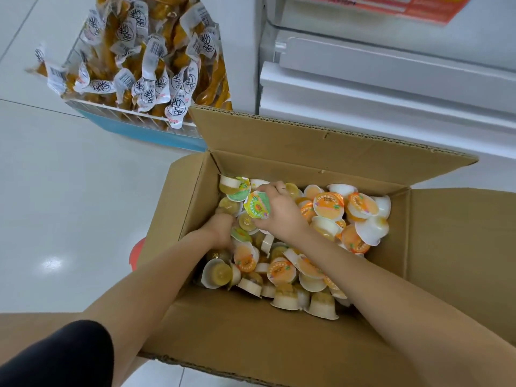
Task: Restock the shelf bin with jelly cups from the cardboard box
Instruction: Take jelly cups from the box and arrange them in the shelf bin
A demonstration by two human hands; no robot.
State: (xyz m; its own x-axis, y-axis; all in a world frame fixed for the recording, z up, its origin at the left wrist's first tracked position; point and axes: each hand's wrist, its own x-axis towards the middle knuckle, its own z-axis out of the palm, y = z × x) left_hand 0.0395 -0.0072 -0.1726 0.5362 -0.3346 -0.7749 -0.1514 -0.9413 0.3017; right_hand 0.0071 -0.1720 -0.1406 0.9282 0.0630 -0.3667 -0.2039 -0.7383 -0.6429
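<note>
- The right hand [279, 208], at the centre of the frame, has its fingers curled round a green-lidded jelly cup [256, 205], the foil lid turned up and left; it probably holds more cups under the palm, but that is hidden.
- The left hand [220, 227], just left of it, is dug into the pile by the box's left wall; its fingers are buried among the cups, so I cannot tell whether they are clamped on anything.
- Both hands work the left end together, seemingly to gather a handful each rather than single cups.
- The jelly cups [329, 205] lie loose and jumbled in the cardboard box [279, 325], which fills the lower right of the frame with all flaps folded out to keep the opening free. Lids are orange or green with small print too blurred to read.
- At the upper left stands a wire basket [131, 115] heaped with clear packets of yellow-brown snacks [145, 54]; their white labels carry a circled character and barcodes, not legible with confidence.
- At the upper right are white shelf fronts [391, 68] and an orange sign [396, 7], cropped and unreadable. The shelf bin to be restocked cannot be identified here.
</note>
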